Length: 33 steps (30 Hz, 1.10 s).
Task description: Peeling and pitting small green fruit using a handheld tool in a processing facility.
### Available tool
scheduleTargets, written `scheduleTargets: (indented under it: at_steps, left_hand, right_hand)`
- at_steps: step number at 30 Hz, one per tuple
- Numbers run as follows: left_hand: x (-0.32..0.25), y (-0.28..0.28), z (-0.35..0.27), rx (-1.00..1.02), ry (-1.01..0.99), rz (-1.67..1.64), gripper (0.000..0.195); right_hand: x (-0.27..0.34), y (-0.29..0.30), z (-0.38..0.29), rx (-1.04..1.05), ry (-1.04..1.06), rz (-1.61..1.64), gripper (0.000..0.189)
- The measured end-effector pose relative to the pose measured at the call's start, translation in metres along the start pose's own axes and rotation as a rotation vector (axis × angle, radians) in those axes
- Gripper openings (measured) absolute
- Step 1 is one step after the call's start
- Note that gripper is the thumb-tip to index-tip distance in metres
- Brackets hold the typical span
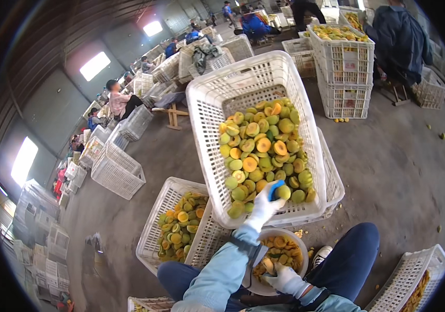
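Note:
My left hand [265,204], in a white glove, holds a yellow-green stone fruit [283,192] over the near end of a white plastic crate [216,183]. A blue band or piece [274,190] shows at its fingers; what it is I cannot tell. In that crate lie whole and halved stone fruits [263,145] with orange flesh. Lower down, my gloved right hand [286,280] grips a tan object [268,266], perhaps a tool handle, above a round white tub [304,249]. Inside the tub are orange fruit pieces and peelings [284,249].
A second crate of halved fruit [179,224] stands on the left. Another crate [409,280] holds orange matter at lower right. Stacked full crates [345,74] and a person in a dark jacket [398,43] are behind. A seated person [119,99] is among crates farther left.

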State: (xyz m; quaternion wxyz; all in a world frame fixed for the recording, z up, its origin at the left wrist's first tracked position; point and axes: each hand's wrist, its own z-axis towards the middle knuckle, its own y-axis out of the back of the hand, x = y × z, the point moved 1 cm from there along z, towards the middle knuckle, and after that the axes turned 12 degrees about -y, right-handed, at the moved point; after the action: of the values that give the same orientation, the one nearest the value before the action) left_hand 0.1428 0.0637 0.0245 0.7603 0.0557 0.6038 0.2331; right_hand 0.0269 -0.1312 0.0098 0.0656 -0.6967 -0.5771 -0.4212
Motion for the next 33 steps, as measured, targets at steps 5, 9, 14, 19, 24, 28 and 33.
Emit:
scheduleTargets:
  at_steps: [5,9,14,19,24,28,33]
  left_hand:
    - [-0.036,0.044,-0.096,-0.33,0.138,-1.384,0.055]
    - [-0.028,0.053,-0.15,-0.401,0.265,-1.45,0.042]
    - [-0.017,0.042,-0.166,-0.477,0.401,-1.383,0.042]
    - [-0.041,0.028,-0.162,-0.467,0.36,-1.017,0.052]
    - [-0.045,0.011,-0.16,-0.383,0.4,-0.844,0.065]
    - [-0.036,-0.002,-0.163,-0.344,0.376,-0.651,0.072]
    - [-0.039,-0.019,-0.162,-0.425,0.27,-0.554,0.075]
  right_hand:
    - [-0.013,-0.007,0.009,-0.018,-0.01,0.261,0.048]
    - [-0.012,-0.015,0.006,-0.009,-0.053,0.477,0.04]
    - [-0.012,-0.026,0.013,-0.281,0.184,0.416,0.037]
    - [0.009,-0.018,-0.015,-0.351,0.233,0.216,0.044]
    - [0.014,-0.017,-0.015,-0.308,0.147,0.089,0.046]
    - [0.015,-0.014,-0.012,-0.241,0.058,0.038,0.047]
    - [0.017,-0.007,-0.012,-0.141,0.001,0.092,0.045]
